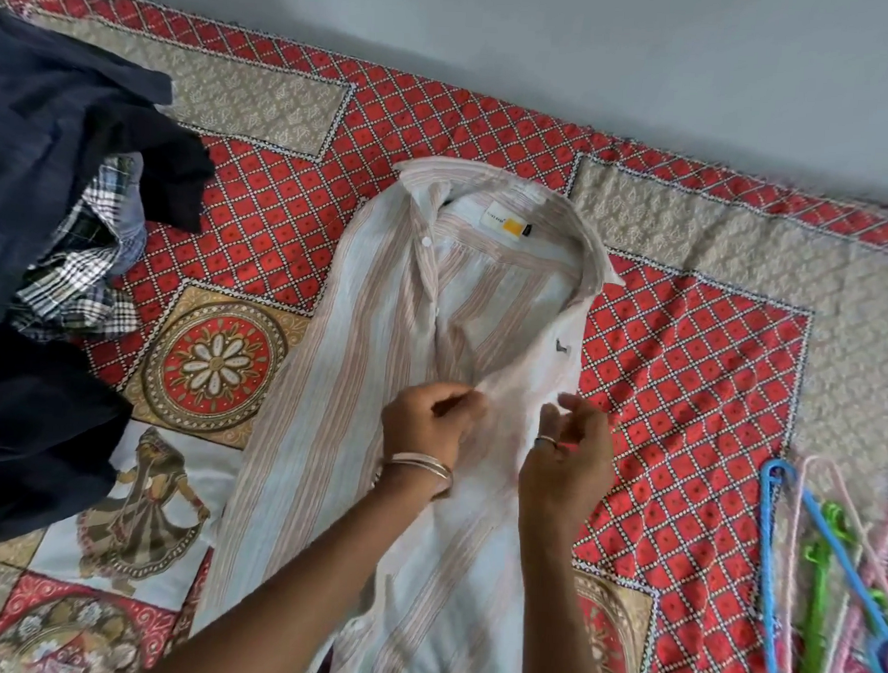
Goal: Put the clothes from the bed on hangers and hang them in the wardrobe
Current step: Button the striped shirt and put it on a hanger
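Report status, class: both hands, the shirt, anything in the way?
Left hand pinching the striped shirt at its front opening. Right hand curled beside it, grip unclear. Shirt flat on bed, no hanger in it; hangers lie right. Nothing blocking.
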